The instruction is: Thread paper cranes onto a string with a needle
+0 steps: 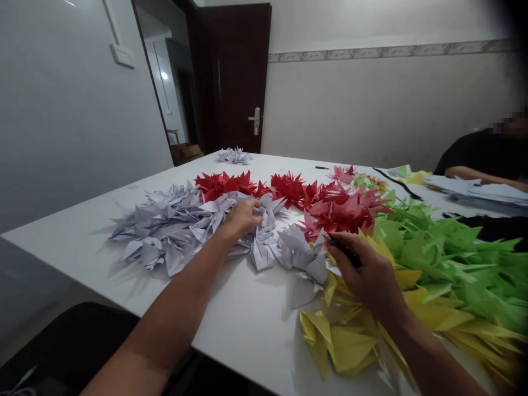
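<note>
My left hand [244, 218] reaches into the pile of white folded paper pieces [165, 234], its fingers bent and closed at the pile's right end; what they hold is too small to make out. In my right hand [363, 269] is a dark slender tool [344, 250], its tip beside a white folded paper piece [305, 256]. Red folded papers [291, 190] lie behind both hands, with pinkish-red ones [350, 209] beyond my right hand. Yellow folded papers [350, 346] spread beneath my right wrist, and green ones [449, 247] are heaped to its right.
The white table [243, 341] has a small white paper cluster [235, 156] at its far corner. At the far right, a person in dark clothes [482, 151] sits behind stacked white sheets [482, 190]. A black strap [398, 183] and a dark door [235, 77] are farther back.
</note>
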`<state>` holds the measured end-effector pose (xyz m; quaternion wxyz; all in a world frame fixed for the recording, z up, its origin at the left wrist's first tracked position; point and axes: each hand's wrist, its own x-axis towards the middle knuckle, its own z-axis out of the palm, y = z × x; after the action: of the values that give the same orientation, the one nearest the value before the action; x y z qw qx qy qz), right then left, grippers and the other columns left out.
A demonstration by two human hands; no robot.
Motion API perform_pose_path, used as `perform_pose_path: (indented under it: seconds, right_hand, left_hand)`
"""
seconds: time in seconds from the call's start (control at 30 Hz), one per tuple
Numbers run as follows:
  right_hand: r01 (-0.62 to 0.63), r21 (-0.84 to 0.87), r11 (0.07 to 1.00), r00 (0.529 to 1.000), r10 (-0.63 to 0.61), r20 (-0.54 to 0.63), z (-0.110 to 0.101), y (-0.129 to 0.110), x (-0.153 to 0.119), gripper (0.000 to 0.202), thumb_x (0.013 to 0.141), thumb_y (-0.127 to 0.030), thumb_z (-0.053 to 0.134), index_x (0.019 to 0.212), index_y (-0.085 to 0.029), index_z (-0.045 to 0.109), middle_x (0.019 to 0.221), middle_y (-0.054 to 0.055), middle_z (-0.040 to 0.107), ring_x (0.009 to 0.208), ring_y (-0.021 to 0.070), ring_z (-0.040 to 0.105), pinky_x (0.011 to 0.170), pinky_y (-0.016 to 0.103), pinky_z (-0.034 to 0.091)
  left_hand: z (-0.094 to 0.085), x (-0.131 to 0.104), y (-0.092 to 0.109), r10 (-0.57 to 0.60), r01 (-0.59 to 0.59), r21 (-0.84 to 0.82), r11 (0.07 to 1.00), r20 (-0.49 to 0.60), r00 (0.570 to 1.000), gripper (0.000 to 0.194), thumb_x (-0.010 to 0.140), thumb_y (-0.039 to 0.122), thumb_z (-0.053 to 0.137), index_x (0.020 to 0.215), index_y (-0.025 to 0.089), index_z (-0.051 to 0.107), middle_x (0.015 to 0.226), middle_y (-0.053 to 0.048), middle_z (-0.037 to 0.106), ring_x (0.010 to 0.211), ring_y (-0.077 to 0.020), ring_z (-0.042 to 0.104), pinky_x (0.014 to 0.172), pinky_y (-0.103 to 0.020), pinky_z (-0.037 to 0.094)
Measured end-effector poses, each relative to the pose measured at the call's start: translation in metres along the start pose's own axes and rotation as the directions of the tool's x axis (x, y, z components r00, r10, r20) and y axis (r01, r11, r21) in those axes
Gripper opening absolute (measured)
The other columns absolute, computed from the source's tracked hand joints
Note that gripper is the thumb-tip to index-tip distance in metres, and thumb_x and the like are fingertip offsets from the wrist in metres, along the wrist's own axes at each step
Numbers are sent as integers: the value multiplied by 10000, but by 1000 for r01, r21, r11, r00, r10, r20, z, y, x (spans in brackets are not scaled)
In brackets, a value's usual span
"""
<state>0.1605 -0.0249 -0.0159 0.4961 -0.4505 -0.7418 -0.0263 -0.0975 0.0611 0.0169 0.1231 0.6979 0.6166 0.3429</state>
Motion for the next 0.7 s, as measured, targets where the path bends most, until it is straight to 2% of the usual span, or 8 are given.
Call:
perform_pose_path:
  seconds: [0.13, 0.27, 0.37, 0.47, 0.57, 0.7]
  right_hand:
    - [-1, -13, 1000, 1000, 1, 12, 1, -1, 0, 229, 856, -324, 549, 1028, -187, 612, 932, 81, 710, 786, 201, 686, 673, 309, 543]
    - [-10, 17, 1000, 999, 10, 34, 2, -1, -1, 227, 860, -314, 545, 1039, -187, 604, 946, 80, 708, 800, 197, 684, 697, 315, 543]
    - [-9, 34, 999, 999, 7, 47, 2, -4, -1, 230, 858, -298, 546, 1056, -193, 601, 972, 81, 705, 828, 200, 681, 718, 320, 543]
    - [4, 31, 999, 998, -6, 56, 2, -9, -2, 238, 862, -289, 543, 1078, -205, 599, 1005, 80, 698, 860, 203, 675, 743, 324, 540]
    - [24, 32, 999, 998, -25, 61, 1, -14, -1, 254, 865, -284, 543, 1101, -210, 599, 1041, 84, 693, 903, 207, 668, 789, 336, 536]
    - [-19, 68, 997, 996, 13, 90, 2, -14, -1, 263, 876, -292, 529, 1108, -195, 607, 1043, 90, 698, 932, 208, 664, 819, 347, 534]
  left_hand:
    - [0, -2, 6, 36, -36, -62, 997, -3, 999, 259, 671, 133, 633, 926, 167, 661, 732, -26, 639, 614, -135, 545, 597, -244, 397]
    - [-5, -5, 16, 82, -113, -267, 957, -123, 989, 233, 695, 212, 653, 921, 155, 660, 709, -12, 608, 606, -114, 518, 579, -230, 391]
    - [-4, -6, 22, 139, -221, -483, 848, -200, 970, 245, 704, 246, 660, 931, 154, 647, 647, 22, 550, 550, -80, 470, 527, -205, 363]
    - [3, -8, 30, 156, -263, -693, 671, -215, 964, 237, 684, 245, 692, 889, 147, 625, 629, 42, 522, 532, -57, 467, 512, -188, 371]
    - [13, -14, 41, 141, -187, -853, 488, -134, 981, 280, 658, 273, 729, 871, 145, 600, 612, 53, 529, 485, -45, 479, 464, -179, 366]
    - [24, -26, 53, 151, 37, -949, 313, 88, 985, 369, 618, 336, 770, 887, 149, 601, 609, 59, 550, 447, -32, 483, 427, -165, 347]
